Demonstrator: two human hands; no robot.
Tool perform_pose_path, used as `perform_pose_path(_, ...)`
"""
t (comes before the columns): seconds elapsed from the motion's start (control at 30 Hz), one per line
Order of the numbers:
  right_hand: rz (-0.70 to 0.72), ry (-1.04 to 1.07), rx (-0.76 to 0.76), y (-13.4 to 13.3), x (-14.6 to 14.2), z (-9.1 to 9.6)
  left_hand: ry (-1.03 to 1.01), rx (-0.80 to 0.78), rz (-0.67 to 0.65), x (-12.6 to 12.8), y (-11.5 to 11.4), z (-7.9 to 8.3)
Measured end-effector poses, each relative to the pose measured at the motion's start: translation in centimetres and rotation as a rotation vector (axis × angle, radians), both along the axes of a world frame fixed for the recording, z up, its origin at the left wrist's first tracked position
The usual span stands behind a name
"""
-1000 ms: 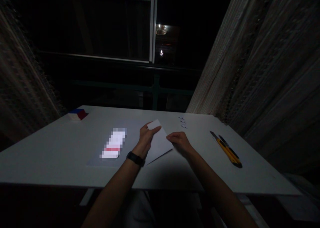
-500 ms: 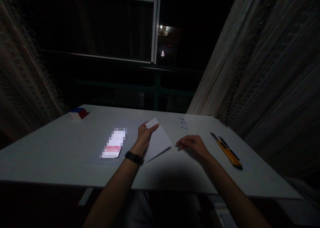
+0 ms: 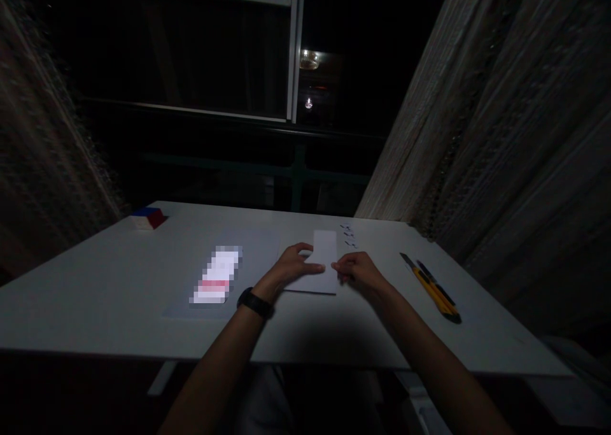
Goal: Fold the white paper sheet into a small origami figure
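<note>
Reaching in from the near edge of the white table (image 3: pixel 109 295), two bare forearms come together over a folded white paper (image 3: pixel 325 247) that lies flat a little right of the table's middle. A dark wristwatch (image 3: pixel 256 303) sits on the left wrist.

The left hand (image 3: pixel 292 269) rests on the left part of the paper, its thumb stretched to the right across the sheet and its fingers bent over the far-left edge. The light is too dim to tell whether it pinches the sheet or only presses it down. The right hand (image 3: pixel 361 273) lies just beside the paper's right edge, its fingers curled and drawn together, with the tips touching that edge close to the left thumb. Whether anything is caught between them cannot be told.

Left of the left hand, near it, a lit screen (image 3: pixel 217 282) lies face up, its content blurred. Well to the right of the right hand, two yellow-and-black utility knives (image 3: pixel 435 290) lie side by side, slanting towards the near-right corner.

Just beyond the paper, a few small dark marks (image 3: pixel 349 234) show on the tabletop. At the far-left corner sits a small cube (image 3: pixel 148 218) with blue and red faces.

Beyond the table is a dark window (image 3: pixel 292 53) with a pale upright frame and two small lights in the glass. Curtains (image 3: pixel 501 135) hang at both sides.
</note>
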State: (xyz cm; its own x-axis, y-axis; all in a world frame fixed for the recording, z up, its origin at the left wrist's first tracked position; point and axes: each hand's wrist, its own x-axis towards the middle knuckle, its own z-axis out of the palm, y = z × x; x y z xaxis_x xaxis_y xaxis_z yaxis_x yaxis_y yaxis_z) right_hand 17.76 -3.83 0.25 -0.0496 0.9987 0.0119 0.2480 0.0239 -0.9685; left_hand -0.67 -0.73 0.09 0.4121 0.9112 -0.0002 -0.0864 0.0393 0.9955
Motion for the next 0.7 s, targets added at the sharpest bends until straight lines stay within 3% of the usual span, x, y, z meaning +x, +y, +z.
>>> perform_pose_path(0.1, -0.032, -0.004, -0.019, 0.2, 0.6, -0.1, 0.084, 0.005, -0.034, -0.1, 0.2, -0.5)
perform_pose_path(0.27, 0.043, 0.035, -0.051, 0.3, 0.7, -1.1, 0.169, 0.106, -0.036, -0.2, 0.4, -1.0)
perform_pose_path(0.37, 0.044, 0.102, -0.019, 0.6, 0.7, -1.3, 0.220, 0.163, -0.112, -0.4, 0.3, -0.8)
perform_pose_path(0.6, 0.251, 0.052, -0.098, 0.8, 1.7, 0.2, 0.382, 0.228, -0.249, -0.7, -0.1, -0.4)
perform_pose_path(0.7, 0.305, -0.043, -0.117, 0.8, 2.3, 0.9, 0.396, 0.246, -0.248, -0.8, -0.4, -0.1)
